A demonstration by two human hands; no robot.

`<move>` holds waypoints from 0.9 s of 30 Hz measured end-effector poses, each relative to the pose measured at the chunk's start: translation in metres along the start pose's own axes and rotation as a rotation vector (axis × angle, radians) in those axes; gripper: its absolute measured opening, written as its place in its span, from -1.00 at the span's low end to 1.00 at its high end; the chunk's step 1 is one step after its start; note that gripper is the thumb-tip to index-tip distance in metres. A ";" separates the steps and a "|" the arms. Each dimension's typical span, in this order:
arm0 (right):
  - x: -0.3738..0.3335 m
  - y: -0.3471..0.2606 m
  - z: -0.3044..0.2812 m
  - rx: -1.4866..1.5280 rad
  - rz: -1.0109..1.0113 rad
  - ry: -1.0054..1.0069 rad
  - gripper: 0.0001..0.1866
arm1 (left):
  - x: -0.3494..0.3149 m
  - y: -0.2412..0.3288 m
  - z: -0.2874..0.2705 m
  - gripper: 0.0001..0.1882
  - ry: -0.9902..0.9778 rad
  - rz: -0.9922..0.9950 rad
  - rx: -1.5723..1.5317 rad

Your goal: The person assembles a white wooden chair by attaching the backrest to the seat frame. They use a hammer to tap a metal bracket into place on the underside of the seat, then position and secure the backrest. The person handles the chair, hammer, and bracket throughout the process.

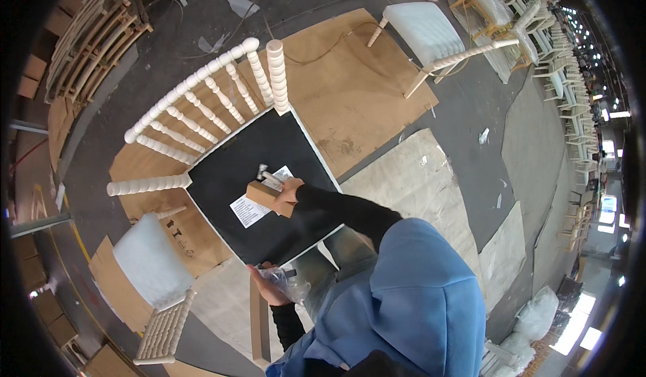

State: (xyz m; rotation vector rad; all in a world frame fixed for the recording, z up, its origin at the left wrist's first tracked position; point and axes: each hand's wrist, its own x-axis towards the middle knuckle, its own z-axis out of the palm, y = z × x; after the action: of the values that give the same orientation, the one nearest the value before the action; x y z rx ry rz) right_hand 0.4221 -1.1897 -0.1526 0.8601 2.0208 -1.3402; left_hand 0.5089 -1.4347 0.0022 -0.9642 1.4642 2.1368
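Note:
An upturned chair seat with a black underside lies before me, its cream turned spindles standing at the far left. My right hand is closed round a brown block or small box over the seat. A small hammer-like tool with a pale head is beside that block, next to my fingers; I cannot tell whether it is gripped too. Two printed white sheets lie partly under the block. Near the seat's front corner, my left hand holds a crumpled clear plastic bag with something dark at it.
Brown cardboard covers the floor round the chair. A chair with a pale padded seat stands at the far right, and another is at the left. Wooden pallets are stacked at the far left. Several chairs line the right side.

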 end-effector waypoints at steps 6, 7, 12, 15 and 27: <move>-0.146 -0.004 -0.073 0.308 -0.001 -0.364 -0.46 | -0.042 0.016 -0.002 -0.39 -0.128 0.052 0.175; -0.167 0.001 -0.086 0.302 -0.016 -0.429 -0.43 | -0.053 0.019 0.004 -0.39 -0.194 0.028 0.169; -0.309 -0.050 -0.118 0.108 -0.428 -0.386 -0.35 | -0.059 0.017 -0.027 -0.34 -0.554 0.104 0.283; -0.397 -0.098 -0.111 -0.170 -0.623 -0.189 -0.32 | -0.123 0.036 -0.022 -0.18 -0.607 0.277 0.258; -0.554 -0.095 0.147 0.081 -1.094 -0.560 -0.37 | -0.298 0.037 -0.272 -0.36 -0.127 0.984 0.172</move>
State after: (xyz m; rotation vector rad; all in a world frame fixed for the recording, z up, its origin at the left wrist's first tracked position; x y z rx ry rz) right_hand 0.7171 -1.4674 0.2631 -0.7024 1.9654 -1.9012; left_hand 0.7804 -1.6778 0.1794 0.0233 2.2996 2.5172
